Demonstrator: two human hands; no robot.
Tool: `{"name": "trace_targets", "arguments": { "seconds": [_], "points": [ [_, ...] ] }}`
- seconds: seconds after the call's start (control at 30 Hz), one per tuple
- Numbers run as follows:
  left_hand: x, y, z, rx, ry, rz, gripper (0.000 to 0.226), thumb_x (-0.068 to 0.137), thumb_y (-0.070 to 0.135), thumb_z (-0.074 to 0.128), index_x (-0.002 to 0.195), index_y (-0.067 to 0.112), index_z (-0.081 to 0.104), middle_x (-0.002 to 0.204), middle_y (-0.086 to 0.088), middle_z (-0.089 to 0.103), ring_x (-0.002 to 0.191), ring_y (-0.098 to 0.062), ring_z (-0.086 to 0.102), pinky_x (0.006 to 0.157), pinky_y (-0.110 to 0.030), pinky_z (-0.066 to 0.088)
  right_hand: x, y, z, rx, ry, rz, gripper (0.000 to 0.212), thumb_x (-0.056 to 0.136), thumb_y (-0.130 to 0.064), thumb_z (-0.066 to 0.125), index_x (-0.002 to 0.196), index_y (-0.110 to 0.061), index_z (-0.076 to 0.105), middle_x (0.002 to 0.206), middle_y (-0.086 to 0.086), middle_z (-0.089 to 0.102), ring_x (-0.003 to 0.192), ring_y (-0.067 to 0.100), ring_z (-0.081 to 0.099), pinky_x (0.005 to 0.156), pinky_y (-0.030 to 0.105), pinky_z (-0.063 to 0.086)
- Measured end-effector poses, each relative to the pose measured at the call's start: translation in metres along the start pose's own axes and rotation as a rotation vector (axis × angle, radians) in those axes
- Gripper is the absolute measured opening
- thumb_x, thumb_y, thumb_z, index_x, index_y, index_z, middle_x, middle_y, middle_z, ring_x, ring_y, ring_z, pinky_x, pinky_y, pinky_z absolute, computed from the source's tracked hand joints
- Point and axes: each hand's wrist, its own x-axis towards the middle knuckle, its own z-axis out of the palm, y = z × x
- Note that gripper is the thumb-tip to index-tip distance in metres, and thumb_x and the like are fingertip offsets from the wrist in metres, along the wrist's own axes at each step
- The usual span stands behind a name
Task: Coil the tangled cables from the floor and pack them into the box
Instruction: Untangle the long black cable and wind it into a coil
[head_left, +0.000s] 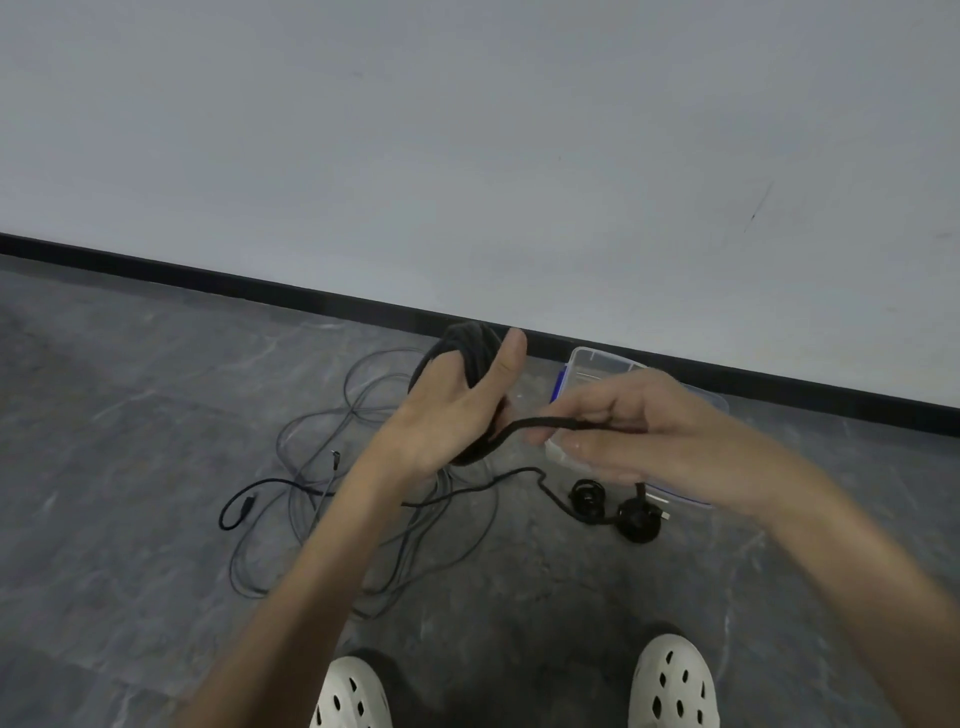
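Black cable coil is held up off the floor, left of the box, its loops standing roughly upright. The left hand grips it, fingers going into the loops and thumb raised. The free tail leaves the coil's lower edge and runs toward the box, its long axis almost level. It ends in the right hand, which pinches it between thumb and fingertips directly in front of the box. Judgement: the right hand is nearer the box, so once the tail is secured the coil must travel rightward and away from the person. Two small wound bundles lie just beside the box's near side. Loose grey cables sprawl well left of the box, not yet coiled.
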Motion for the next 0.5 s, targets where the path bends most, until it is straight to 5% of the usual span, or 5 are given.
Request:
{"name": "trace_targets", "arguments": {
  "seconds": [0.13, 0.23, 0.33, 0.5],
  "points": [
    [-0.004, 0.005, 0.006, 0.092, -0.265, 0.048, 0.084, 0.077, 0.085, 0.031, 0.052, 0.01, 0.059, 0.051, -0.007, 0.062, 0.05, -0.018, 0.06, 0.057, -0.011, 0.042, 0.001, -0.002, -0.008, -0.103, 0.203, -0.16, 0.012, 0.083, -0.005, 0.071, 0.09, -0.014, 0.075, 0.085, 0.005, 0.074, 0.083, 0.018, 0.071, 0.077, 0.028, 0.055],
    [-0.007, 0.009, 0.016, 0.044, -0.452, -0.036, 0.051, 0.085, 0.061, 0.058, 0.055, 0.021, 0.057, 0.051, 0.0, 0.059, 0.05, -0.016, 0.058, 0.057, -0.02, 0.045, 0.004, 0.0, -0.016, -0.072, 0.367, -0.249, 0.019, 0.062, -0.018, 0.085, 0.071, -0.015, 0.069, 0.068, 0.003, 0.071, 0.063, 0.013, 0.068, 0.063, 0.02, 0.053],
    [-0.012, 0.013, 0.022, -0.155, -0.549, -0.064, 0.04, 0.096, 0.037, 0.058, 0.064, 0.014, 0.052, 0.051, 0.005, 0.053, 0.045, -0.013, 0.052, 0.051, -0.02, 0.043, 0.008, 0.006, -0.022, -0.076, 0.442, -0.263, 0.024, 0.054, -0.022, 0.087, 0.066, -0.011, 0.068, 0.064, 0.004, 0.069, 0.06, 0.013, 0.067, 0.061, 0.02, 0.054],
    [-0.016, 0.02, 0.021, -0.337, -0.609, -0.067, 0.046, 0.097, 0.035, 0.049, 0.074, -0.005, 0.049, 0.051, 0.006, 0.047, 0.042, -0.01, 0.046, 0.048, -0.018, 0.041, 0.011, 0.011, -0.032, -0.078, 0.435, -0.277, 0.015, 0.066, -0.016, 0.08, 0.075, -0.008, 0.072, 0.074, 0.002, 0.072, 0.071, 0.013, 0.069, 0.072, 0.022, 0.056]
  ]
}}
